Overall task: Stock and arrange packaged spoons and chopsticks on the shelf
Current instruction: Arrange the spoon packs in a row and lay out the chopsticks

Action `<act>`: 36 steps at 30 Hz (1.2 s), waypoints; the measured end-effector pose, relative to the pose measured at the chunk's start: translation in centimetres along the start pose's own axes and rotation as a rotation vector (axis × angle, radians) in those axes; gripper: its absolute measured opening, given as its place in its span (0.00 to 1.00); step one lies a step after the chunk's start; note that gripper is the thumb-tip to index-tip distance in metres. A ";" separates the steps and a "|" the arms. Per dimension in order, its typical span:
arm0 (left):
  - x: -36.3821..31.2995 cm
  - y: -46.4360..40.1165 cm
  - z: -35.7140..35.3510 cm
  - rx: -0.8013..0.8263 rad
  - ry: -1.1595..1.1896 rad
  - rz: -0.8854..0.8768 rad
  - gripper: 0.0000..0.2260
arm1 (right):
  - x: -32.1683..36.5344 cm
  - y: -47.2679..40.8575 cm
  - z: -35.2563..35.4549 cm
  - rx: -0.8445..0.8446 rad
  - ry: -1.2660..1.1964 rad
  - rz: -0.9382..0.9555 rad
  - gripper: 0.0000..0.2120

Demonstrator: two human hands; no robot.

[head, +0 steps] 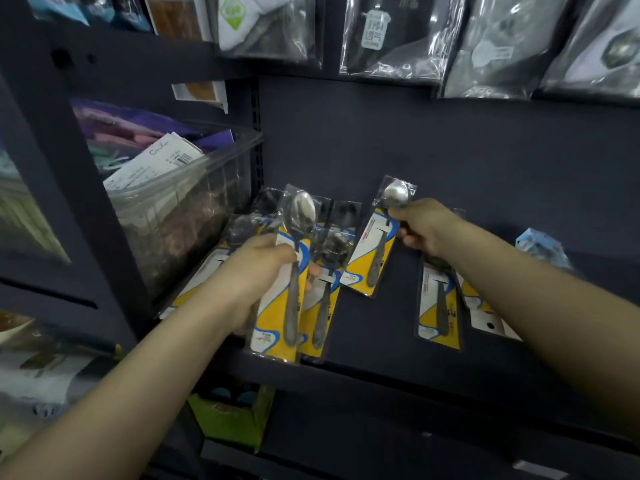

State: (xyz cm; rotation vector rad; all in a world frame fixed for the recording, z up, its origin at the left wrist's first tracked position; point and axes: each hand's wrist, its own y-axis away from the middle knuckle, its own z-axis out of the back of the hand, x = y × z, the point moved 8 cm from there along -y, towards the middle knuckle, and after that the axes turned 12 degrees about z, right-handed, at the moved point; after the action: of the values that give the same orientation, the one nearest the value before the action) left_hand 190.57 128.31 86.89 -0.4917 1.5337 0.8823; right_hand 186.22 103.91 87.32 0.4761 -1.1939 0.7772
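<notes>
Several packaged spoons on yellow and white cards lie on the dark shelf (377, 344). My left hand (254, 268) grips one spoon pack (282, 306) by its middle, bowl pointing up, above a pile of packs (320, 306) at the shelf's left. My right hand (424, 226) holds another spoon pack (374, 258) near the spoon's neck, tilted, its lower end close to the shelf. Two more packs (439, 306) lie under my right forearm. No chopsticks can be made out.
A clear plastic bin (180, 209) of mixed goods stands left of the shelf bay behind a dark upright. Bagged items (391, 32) hang along the shelf above. A blue package (540, 247) lies at the right. A green box (228, 417) sits on the level below.
</notes>
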 end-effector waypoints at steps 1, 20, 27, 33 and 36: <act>0.1 0.0 0.0 -0.002 -0.016 -0.009 0.09 | -0.3 -0.8 0.0 -0.001 0.057 -0.017 0.14; -0.6 0.2 -2.1 -0.001 -0.208 -0.176 0.07 | 4.2 2.3 -4.6 0.312 0.013 0.277 0.10; 0.0 1.9 -4.5 -0.178 -0.881 -0.440 0.29 | 2.9 3.3 -3.7 0.364 0.138 0.316 0.04; 3.8 3.7 -5.2 0.030 -1.255 -0.546 0.37 | 0.3 1.5 -4.2 0.351 0.489 0.428 0.07; 4.5 3.9 -5.1 0.038 -1.371 -0.571 0.35 | 0.3 1.1 -4.8 0.341 0.759 0.595 0.14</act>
State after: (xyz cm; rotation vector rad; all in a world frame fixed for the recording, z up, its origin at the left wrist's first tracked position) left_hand 183.62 127.61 83.38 -0.1628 0.1231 0.4953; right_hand 188.49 108.08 86.03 0.0561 -0.4716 1.5226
